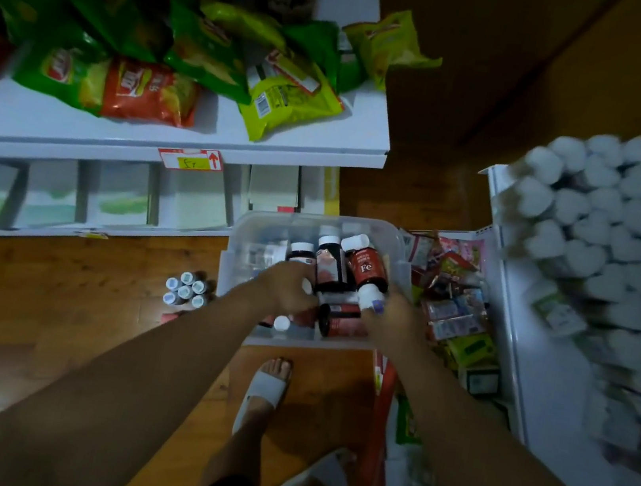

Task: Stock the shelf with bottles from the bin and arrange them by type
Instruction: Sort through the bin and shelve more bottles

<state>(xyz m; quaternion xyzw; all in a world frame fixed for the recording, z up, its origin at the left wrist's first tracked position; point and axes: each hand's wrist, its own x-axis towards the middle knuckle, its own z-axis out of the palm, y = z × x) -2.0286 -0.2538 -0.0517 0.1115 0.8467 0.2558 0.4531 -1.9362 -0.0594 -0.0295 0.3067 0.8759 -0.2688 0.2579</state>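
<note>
Dark brown bottles with red labels and white caps (329,269) lie jumbled in the clear plastic bin (354,225). The bin is set low between two shelves, probably so both are within reach. At the bin's nine o'clock, a cluster of small white-capped bottles (185,289) stands on the wooden floor (51,306), perhaps set apart by type. The left hand (289,288) reaches down into the bin with its fingers curled among the bottles; I cannot tell whether they clamp one. The right hand (393,316), at the bin's four o'clock, has its fingers curled on the white cap end of the bottle marked Fe (364,270). At three o'clock, the white metal shelf (508,312) holds packed rows of white-capped containers (601,243).
</note>
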